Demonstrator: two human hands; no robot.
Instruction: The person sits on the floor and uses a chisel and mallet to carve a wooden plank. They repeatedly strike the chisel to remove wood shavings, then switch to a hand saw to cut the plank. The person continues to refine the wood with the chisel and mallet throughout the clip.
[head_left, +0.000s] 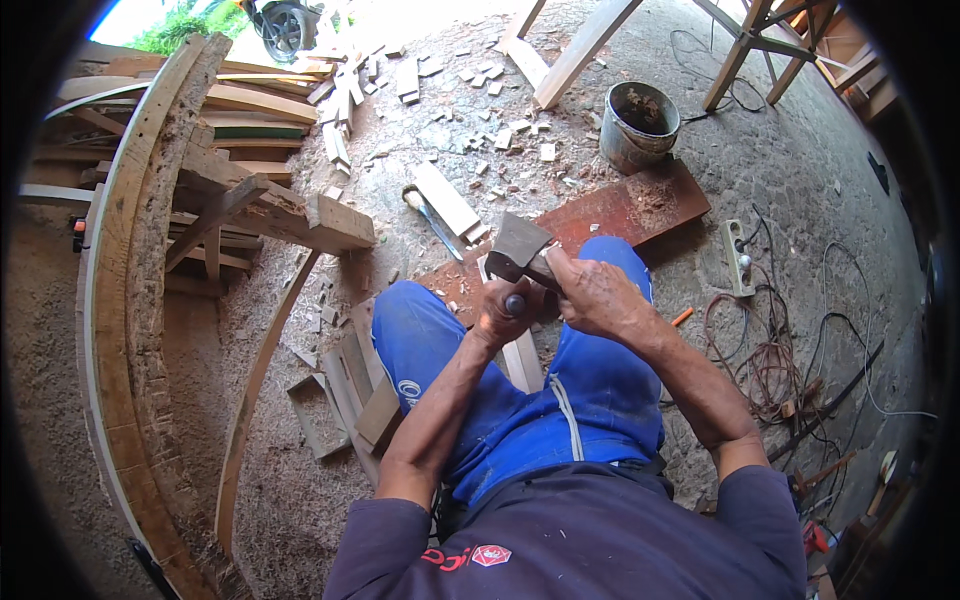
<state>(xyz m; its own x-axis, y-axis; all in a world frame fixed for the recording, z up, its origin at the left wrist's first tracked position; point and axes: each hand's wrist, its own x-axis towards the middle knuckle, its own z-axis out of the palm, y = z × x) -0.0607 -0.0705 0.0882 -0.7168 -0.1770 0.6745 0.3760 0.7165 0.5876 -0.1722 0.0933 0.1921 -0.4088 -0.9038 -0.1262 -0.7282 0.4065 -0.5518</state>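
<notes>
My right hand [605, 300] is closed around the handle of a hatchet [520, 240], close below its broad grey head. The blade points away from me, over a red-brown board on the floor. My left hand [495, 318] is closed just beside it, around a dark rod-like thing with a rounded grey end [514, 304]; its kind I cannot make out. Below the hands, a pale wooden strip [522, 360] shows between my knees. Beyond the left knee lies a chisel [437, 228] with a wooden handle and bluish blade, next to a pale wood block [447, 200].
The red-brown board [660, 200] lies across the floor ahead, a dirty bucket [640, 125] at its far edge. Wood offcuts litter the ground. A workbench beam [340, 225] juts in from the left. To the right are a power strip [738, 258] and tangled cables [765, 370].
</notes>
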